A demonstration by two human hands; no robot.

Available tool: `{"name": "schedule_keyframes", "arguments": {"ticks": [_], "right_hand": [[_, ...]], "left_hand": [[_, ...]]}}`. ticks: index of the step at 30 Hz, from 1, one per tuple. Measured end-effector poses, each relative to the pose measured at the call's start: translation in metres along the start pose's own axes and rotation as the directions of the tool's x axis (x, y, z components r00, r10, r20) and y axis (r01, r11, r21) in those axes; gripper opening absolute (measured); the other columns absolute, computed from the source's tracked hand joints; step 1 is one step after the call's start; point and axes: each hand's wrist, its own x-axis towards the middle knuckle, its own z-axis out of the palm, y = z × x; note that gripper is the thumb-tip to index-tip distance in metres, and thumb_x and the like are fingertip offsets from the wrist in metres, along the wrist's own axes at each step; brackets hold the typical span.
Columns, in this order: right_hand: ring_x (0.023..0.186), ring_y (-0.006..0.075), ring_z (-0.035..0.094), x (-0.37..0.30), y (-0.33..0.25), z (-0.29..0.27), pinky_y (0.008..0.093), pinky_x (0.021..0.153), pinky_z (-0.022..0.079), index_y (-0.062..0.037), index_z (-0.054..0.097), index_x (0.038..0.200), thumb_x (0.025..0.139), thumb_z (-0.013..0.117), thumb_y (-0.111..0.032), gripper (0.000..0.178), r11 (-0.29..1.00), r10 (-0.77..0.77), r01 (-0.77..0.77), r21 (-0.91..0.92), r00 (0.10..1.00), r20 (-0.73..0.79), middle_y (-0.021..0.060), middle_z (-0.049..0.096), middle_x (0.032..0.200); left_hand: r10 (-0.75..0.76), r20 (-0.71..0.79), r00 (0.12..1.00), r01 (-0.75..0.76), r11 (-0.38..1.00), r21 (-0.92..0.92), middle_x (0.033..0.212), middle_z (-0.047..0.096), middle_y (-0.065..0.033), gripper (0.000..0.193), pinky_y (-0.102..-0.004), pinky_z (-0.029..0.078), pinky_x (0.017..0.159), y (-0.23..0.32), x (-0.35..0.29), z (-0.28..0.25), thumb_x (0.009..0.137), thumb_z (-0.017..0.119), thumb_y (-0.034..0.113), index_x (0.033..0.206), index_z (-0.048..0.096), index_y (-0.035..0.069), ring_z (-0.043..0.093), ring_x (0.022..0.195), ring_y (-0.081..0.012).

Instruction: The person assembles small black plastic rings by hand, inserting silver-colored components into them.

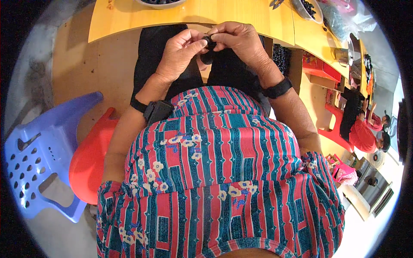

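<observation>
While both hands are working over the lap, a small dark round object (209,43) is being pinched between them, just off the near edge of the yellow worktop (241,17) and above the black trousers (150,56). The left hand (183,53) is closing thumb and forefinger on its left side; the right hand (241,41) is curling its fingertips over its top. Both grips are nearly shut on it.

Risk, as judged: the piece is being held only by fingertips over open lap, so a slip or an uneven squeeze could be sending it down between the knees to the floor.

Orientation: the object is appearing roundish, slightly taller than wide, hanging downward from the fingers; its true long axis cannot be told, fingers covering much of it.
</observation>
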Motion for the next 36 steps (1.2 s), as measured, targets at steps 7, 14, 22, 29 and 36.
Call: {"name": "schedule_keyframes", "arguments": {"ticks": [7, 14, 22, 29, 36], "right_hand": [[0.062, 0.0093, 0.061, 0.0, -0.004, 0.004, 0.023, 0.058, 0.051, 0.0005, 0.066, 0.088, 0.08, 0.063, -0.007, 0.011, 0.91, -0.218, 0.202, -0.361, 0.976, -0.003, 0.005, 0.065, 0.069], [0.063, 0.0082, 0.059, -0.003, 0.005, 0.009, 0.02, 0.062, 0.05, 0.0008, 0.064, 0.093, 0.084, 0.06, -0.005, 0.011, 0.995, 0.029, -0.022, 0.095, 0.997, -0.07, 0.0046, 0.065, 0.081], [0.06, 0.0098, 0.06, -0.004, 0.013, 0.011, 0.0219, 0.057, 0.051, 0.0029, 0.064, 0.085, 0.082, 0.063, -0.003, 0.007, 0.974, 0.024, 0.002, 0.227, 0.994, -0.108, 0.0044, 0.065, 0.074], [0.058, 0.0078, 0.06, -0.01, 0.019, 0.03, 0.0212, 0.053, 0.05, 0.0018, 0.065, 0.079, 0.08, 0.065, -0.002, 0.004, 0.975, -0.216, 0.224, -0.012, 0.924, -0.316, 0.005, 0.064, 0.067], [0.057, 0.0124, 0.062, -0.009, 0.017, 0.021, 0.0245, 0.053, 0.05, -0.0021, 0.066, 0.079, 0.074, 0.067, -0.004, 0.006, 0.886, -0.4, 0.309, -0.347, 0.887, -0.231, 0.0069, 0.064, 0.066]], "left_hand": [[-0.008, 0.002, 1.0, 0.008, 1.0, 0.015, 0.089, 0.057, -0.0012, 0.012, -0.0265, 0.051, 0.079, -0.003, 0.002, -0.004, 0.09, 0.056, 0.011, 0.097, 0.056, 0.001, 0.057, 0.081, -0.0093], [-0.01, -0.03, 0.999, 0.01, 1.0, 0.007, 0.089, 0.059, -0.0027, 0.012, -0.0263, 0.051, 0.078, -0.005, 0.003, -0.006, 0.089, 0.055, 0.01, 0.098, 0.056, 0.001, 0.059, 0.083, -0.0111], [-0.004, -0.024, 1.0, 0.005, 0.999, 0.04, 0.088, 0.06, -0.0034, 0.013, -0.0261, 0.051, 0.077, -0.008, 0.004, -0.003, 0.09, 0.056, 0.01, 0.099, 0.056, 0.001, 0.06, 0.079, -0.0116], [0.014, -0.089, 0.996, -0.023, 0.995, -0.102, 0.081, 0.059, -0.0047, 0.013, -0.0289, 0.055, 0.055, -0.006, 0.002, 0.002, 0.087, 0.059, 0.011, 0.095, 0.057, 0.001, 0.061, 0.073, -0.012], [-0.008, -0.063, 0.998, 0.002, 0.995, -0.096, 0.08, 0.059, -0.0063, 0.014, -0.0315, 0.056, 0.05, -0.005, 0.0, 0.002, 0.087, 0.058, 0.011, 0.096, 0.056, 0.0, 0.061, 0.072, -0.0136]]}}
